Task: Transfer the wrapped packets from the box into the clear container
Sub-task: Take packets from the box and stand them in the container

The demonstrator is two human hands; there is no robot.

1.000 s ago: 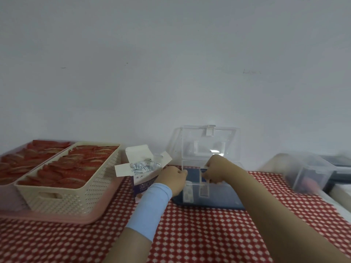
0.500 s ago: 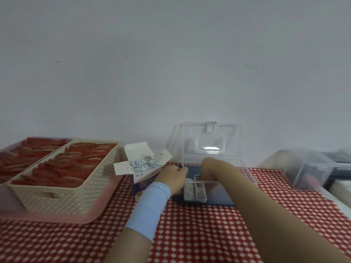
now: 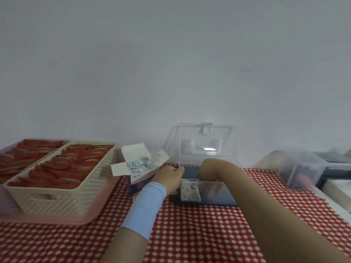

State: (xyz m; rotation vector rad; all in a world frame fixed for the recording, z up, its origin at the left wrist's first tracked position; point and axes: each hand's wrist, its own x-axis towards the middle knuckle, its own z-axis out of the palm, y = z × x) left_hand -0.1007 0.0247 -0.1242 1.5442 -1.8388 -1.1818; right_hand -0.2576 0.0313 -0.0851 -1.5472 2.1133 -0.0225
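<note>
Right hand (image 3: 209,169): sank lower into clear container (image 3: 207,141), landing packets (image 3: 190,192) at left end; grip unreadable. Steadied with left hand (image 3: 169,179), clasping corner.

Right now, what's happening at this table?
A person is filling the clear container from the open box. The right hand reaches down inside the container beside a few packets standing at its left end; its grip is blurred by the wall. The left hand grips the container's left edge. More packets lie in the box.
</note>
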